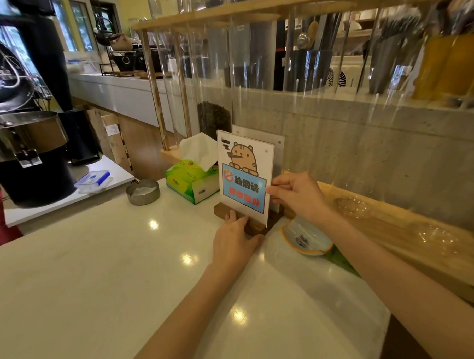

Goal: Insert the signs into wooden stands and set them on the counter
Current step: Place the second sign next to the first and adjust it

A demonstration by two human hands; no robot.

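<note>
Two bare hands work at the white counter [98,266], close to its far edge by the concrete wall. Standing upright in a dark wooden stand [255,227] is the sign [244,176], a cartoon tiger above a blue panel. Behind it stands a second clear sign [276,142]. Just left sits a green tissue box [190,184], then a round metal ashtray [143,192]. Her left hand [234,244] presses closed on the stand's front; the right hand [296,194] pinches the sign's right edge.
</note>
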